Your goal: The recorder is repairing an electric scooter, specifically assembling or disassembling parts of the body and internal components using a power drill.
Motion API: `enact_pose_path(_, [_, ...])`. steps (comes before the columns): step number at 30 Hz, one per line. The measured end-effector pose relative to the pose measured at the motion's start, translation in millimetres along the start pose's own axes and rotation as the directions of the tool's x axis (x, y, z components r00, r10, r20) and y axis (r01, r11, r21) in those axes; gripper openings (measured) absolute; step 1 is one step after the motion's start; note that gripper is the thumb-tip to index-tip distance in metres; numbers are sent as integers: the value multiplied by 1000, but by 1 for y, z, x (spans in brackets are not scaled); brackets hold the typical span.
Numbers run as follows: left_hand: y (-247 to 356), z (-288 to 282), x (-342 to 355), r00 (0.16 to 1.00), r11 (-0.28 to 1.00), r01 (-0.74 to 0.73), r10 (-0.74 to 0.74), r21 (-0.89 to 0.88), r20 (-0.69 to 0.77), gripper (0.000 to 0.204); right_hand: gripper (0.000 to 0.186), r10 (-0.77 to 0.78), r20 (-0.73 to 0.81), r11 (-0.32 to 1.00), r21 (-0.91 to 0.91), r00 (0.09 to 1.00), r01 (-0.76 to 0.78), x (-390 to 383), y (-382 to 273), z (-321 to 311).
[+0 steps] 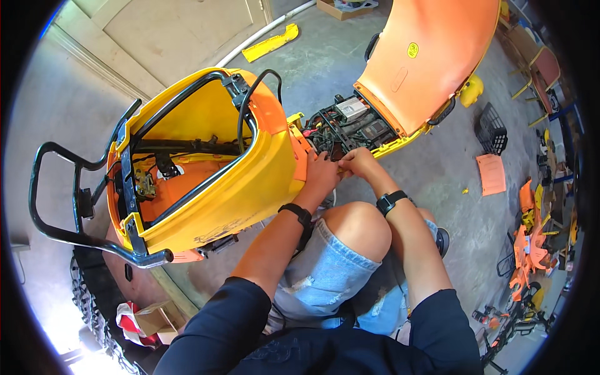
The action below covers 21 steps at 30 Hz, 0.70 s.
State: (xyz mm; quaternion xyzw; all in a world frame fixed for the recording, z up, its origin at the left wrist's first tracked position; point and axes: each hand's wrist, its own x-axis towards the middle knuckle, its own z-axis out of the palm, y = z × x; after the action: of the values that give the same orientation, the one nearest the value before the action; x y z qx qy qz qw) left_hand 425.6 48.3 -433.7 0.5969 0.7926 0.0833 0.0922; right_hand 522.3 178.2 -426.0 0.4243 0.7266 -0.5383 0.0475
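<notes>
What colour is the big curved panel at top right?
The panel is orange, clearest in the head view.

Grey floor (431, 178) | black crate (492, 132) | orange panel (491, 175) | yellow strip (270, 44)

- Hidden from view: any contents of left hand (322, 174) and right hand (361, 162).
- Cut off by the top edge: orange cover (431, 75), cardboard box (337, 11).
- Cut off below: dark shirt (325, 356).
- Partly hidden behind the right forearm (415, 244): shoe (442, 242).
- Too small to tell: yellow scrap (465, 190).
</notes>
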Motion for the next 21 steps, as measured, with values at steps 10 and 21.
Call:
enact_pose_path(10, [-3, 9, 3, 999, 999, 30, -31, 21, 35, 30, 15, -70, 19, 997, -11, 997, 70, -9, -13, 0])
enact_pose_path(21, [-2, 3, 2, 998, 998, 30, -27, -48, 52, 33, 17, 42, -14, 986, -159, 999, -43, -14, -21, -4])
